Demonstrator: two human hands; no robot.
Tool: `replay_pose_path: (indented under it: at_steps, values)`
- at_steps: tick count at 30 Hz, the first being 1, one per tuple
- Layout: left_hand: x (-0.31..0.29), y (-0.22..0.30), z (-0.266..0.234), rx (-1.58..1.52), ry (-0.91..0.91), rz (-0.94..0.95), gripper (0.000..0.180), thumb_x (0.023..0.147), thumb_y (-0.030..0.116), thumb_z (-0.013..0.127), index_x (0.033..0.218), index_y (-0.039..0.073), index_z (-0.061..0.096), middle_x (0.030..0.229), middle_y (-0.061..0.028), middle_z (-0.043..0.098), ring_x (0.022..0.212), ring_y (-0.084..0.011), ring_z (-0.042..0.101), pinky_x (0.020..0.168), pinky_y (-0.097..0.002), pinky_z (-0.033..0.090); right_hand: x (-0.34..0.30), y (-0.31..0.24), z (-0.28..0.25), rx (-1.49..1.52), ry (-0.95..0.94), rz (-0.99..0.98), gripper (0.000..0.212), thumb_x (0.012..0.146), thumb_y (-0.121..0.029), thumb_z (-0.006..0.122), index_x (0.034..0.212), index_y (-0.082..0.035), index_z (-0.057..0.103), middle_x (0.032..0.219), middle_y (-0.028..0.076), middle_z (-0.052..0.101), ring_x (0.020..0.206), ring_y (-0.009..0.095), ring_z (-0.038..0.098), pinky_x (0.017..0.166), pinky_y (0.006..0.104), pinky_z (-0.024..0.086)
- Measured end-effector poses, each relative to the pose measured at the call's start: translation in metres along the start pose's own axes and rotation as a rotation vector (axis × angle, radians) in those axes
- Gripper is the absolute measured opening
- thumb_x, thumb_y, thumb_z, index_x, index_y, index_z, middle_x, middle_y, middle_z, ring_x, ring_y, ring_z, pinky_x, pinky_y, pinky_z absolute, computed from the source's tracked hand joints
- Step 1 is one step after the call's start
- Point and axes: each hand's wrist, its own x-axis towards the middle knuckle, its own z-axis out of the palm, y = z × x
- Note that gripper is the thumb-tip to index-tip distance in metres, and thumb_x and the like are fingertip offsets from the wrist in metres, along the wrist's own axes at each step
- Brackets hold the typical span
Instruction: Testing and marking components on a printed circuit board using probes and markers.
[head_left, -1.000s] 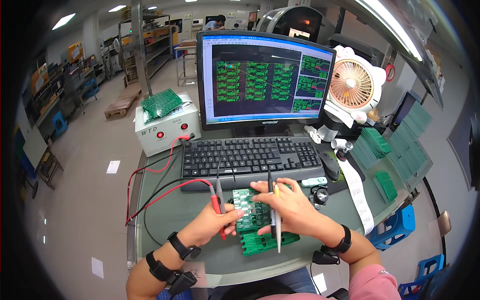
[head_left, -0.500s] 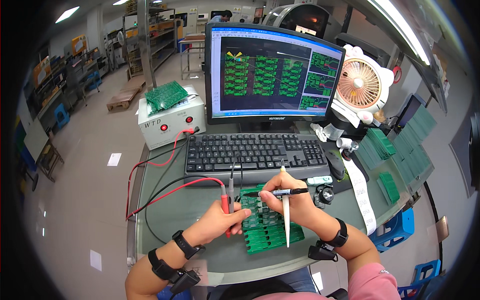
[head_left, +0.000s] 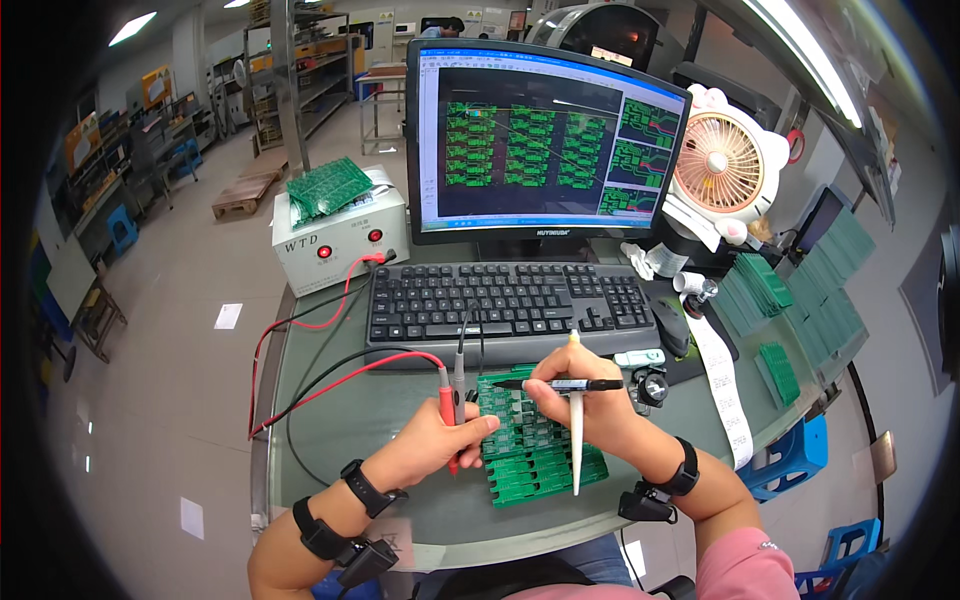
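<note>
A stack of green circuit boards [head_left: 535,450] lies on the glass desk in front of the black keyboard [head_left: 510,300]. My left hand [head_left: 435,445] grips two test probes [head_left: 452,400], one red and one black, side by side at the boards' left edge, and their leads run to a white tester box [head_left: 340,240]. My right hand [head_left: 580,405] rests on the boards and holds a black marker pen [head_left: 565,384] crosswise together with a white stick-like tool [head_left: 576,420] that points down.
A monitor [head_left: 540,150] showing green board layouts stands behind the keyboard. At the right are a small desk fan [head_left: 720,165], a mouse [head_left: 672,328], a paper strip [head_left: 722,385] and racks of green boards [head_left: 800,300]. Shelving and a pallet stand far left on the floor.
The view has shifted slightly. My right hand has turned the black pen crosswise over the boards, and the left hand has raised the probes more upright at the boards' left edge.
</note>
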Motion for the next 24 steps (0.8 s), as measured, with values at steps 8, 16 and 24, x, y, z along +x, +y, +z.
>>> replay_pose_path:
  at_steps: [8,16,24]
  values:
    - [-0.001,0.004,0.002,0.002,0.019,-0.014,0.035,0.094,0.024,0.064,0.066,0.006,0.053,0.052,-0.0027,0.053,0.051,-0.0109,0.054,0.059,-0.0291,0.051,-0.004,-0.007,-0.003,0.119,0.068,0.13,0.014,0.081,-0.007,0.074,0.082,-0.006,0.06,0.073,0.005,0.065,0.064,0.024,0.06,0.062,0.0344,0.046]
    - [-0.005,0.007,0.0,-0.146,0.014,0.025,0.033,0.095,0.027,0.064,0.071,0.005,0.056,0.056,-0.0022,0.054,0.051,-0.0115,0.056,0.054,-0.0264,0.049,0.009,-0.014,-0.024,-0.47,-0.325,-0.208,0.055,0.073,-0.053,0.074,0.104,-0.011,0.056,0.132,0.01,0.057,0.121,0.026,0.052,0.098,0.0479,0.037]
    - [-0.011,0.011,0.0,-0.228,0.105,0.135,0.064,0.102,0.044,0.026,0.105,-0.006,0.066,0.089,-0.0124,0.065,0.083,-0.0217,0.066,0.079,-0.0342,0.052,0.021,-0.023,-0.031,-0.232,-0.382,-0.04,0.064,0.063,-0.047,0.087,0.103,-0.011,0.053,0.135,0.016,0.053,0.116,0.031,0.052,0.103,0.0474,0.034]
